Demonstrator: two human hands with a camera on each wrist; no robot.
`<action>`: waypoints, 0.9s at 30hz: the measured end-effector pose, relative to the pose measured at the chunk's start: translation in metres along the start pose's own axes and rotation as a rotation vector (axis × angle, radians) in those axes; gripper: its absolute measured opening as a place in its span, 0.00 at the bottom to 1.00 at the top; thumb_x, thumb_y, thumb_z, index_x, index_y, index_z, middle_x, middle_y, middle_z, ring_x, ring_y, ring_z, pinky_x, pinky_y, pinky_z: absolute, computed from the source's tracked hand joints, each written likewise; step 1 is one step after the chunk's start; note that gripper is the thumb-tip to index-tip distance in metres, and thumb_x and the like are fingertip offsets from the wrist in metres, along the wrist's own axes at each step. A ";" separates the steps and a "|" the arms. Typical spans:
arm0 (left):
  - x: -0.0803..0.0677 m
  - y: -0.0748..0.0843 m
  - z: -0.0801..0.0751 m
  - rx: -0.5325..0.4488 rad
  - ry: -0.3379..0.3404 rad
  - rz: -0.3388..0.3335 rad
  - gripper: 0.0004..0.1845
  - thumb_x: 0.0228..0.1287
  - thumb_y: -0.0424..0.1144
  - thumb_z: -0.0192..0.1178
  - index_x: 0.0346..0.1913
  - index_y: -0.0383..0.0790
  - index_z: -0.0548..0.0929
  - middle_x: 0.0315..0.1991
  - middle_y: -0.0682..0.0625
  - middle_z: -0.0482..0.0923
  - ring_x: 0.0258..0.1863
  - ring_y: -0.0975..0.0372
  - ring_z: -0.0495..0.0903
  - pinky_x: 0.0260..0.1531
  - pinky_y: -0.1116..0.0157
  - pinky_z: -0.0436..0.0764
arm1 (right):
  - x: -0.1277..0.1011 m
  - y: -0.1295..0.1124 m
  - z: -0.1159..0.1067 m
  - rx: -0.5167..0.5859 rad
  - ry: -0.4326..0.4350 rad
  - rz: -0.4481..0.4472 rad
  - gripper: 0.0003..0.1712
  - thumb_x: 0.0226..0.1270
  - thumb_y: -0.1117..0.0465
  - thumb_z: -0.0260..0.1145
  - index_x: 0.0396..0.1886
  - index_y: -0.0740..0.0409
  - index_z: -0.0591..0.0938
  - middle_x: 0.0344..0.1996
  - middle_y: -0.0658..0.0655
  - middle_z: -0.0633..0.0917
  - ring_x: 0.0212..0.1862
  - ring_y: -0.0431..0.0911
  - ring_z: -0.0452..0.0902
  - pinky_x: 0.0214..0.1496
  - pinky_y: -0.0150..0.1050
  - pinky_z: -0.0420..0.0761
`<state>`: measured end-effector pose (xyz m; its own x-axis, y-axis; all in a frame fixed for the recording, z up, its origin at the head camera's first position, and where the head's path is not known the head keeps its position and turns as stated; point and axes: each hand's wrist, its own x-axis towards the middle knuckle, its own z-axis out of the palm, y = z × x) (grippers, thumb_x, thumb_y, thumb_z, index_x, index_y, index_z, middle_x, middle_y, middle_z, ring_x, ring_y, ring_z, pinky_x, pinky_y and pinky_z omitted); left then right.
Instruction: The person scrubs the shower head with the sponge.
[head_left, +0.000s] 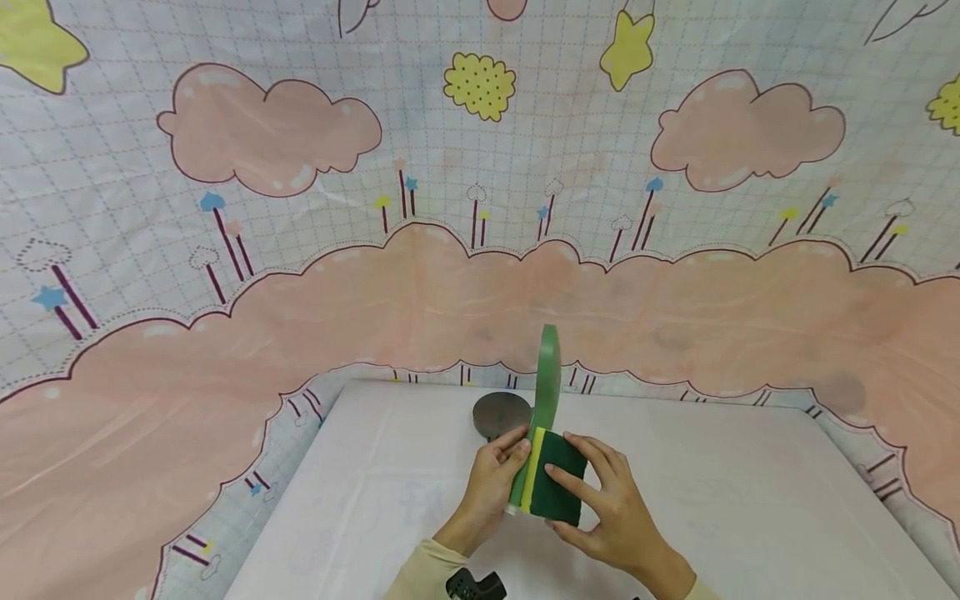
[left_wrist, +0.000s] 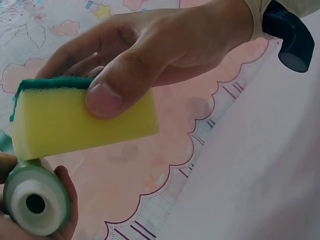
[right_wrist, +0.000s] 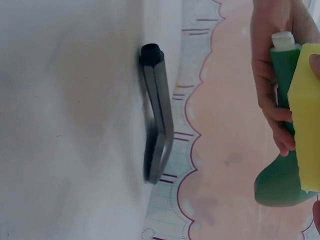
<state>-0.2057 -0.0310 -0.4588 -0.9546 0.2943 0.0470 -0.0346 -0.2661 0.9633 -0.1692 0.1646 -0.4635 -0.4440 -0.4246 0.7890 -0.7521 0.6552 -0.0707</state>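
My left hand (head_left: 491, 483) grips the lower end of a green plastic utensil (head_left: 547, 375) and holds it upright above the white table (head_left: 750, 500). My right hand (head_left: 615, 508) pinches a yellow sponge with a dark green scouring side (head_left: 558, 483) and presses its yellow side against the utensil's handle. In the left wrist view the thumb lies across the sponge (left_wrist: 75, 120), just above the handle's round white-cored end (left_wrist: 37, 202). The right wrist view shows the sponge (right_wrist: 307, 115) beside the green handle (right_wrist: 282, 75), with left-hand fingers (right_wrist: 270, 90) curled round it.
A dark round pan (head_left: 501, 412) lies on the table just behind the hands and appears edge-on in the right wrist view (right_wrist: 157, 125). A cloth printed with pink clouds (head_left: 450, 283) hangs behind and round the table. Black wrist devices (head_left: 472, 586) sit at my cuffs.
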 end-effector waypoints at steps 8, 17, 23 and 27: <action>-0.003 0.000 -0.001 0.032 -0.049 0.048 0.31 0.74 0.45 0.54 0.70 0.28 0.65 0.63 0.33 0.74 0.54 0.62 0.82 0.50 0.70 0.82 | 0.001 0.003 -0.003 -0.017 -0.004 0.041 0.33 0.63 0.31 0.61 0.60 0.43 0.81 0.66 0.63 0.73 0.66 0.55 0.65 0.64 0.45 0.62; -0.003 0.000 -0.001 0.016 -0.063 0.049 0.31 0.70 0.40 0.60 0.70 0.27 0.65 0.64 0.32 0.72 0.58 0.56 0.80 0.53 0.70 0.80 | 0.010 0.013 -0.009 -0.002 0.040 0.017 0.33 0.63 0.31 0.60 0.58 0.46 0.82 0.64 0.65 0.74 0.64 0.56 0.67 0.62 0.48 0.63; -0.002 0.002 -0.004 -0.013 -0.103 0.034 0.31 0.68 0.36 0.61 0.70 0.28 0.66 0.64 0.33 0.72 0.56 0.61 0.81 0.52 0.71 0.81 | 0.014 0.019 -0.014 -0.003 0.035 0.019 0.33 0.64 0.31 0.60 0.58 0.46 0.82 0.64 0.66 0.74 0.64 0.57 0.66 0.62 0.48 0.63; -0.002 0.004 -0.006 -0.023 -0.114 0.014 0.32 0.67 0.35 0.62 0.70 0.29 0.66 0.60 0.35 0.75 0.48 0.65 0.82 0.45 0.71 0.82 | 0.016 0.022 -0.016 -0.013 0.029 0.029 0.33 0.64 0.31 0.60 0.58 0.46 0.82 0.64 0.66 0.74 0.64 0.57 0.66 0.60 0.50 0.64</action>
<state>-0.2053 -0.0379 -0.4568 -0.9151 0.3926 0.0917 -0.0294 -0.2918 0.9560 -0.1852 0.1822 -0.4430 -0.4513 -0.3871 0.8040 -0.7327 0.6750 -0.0863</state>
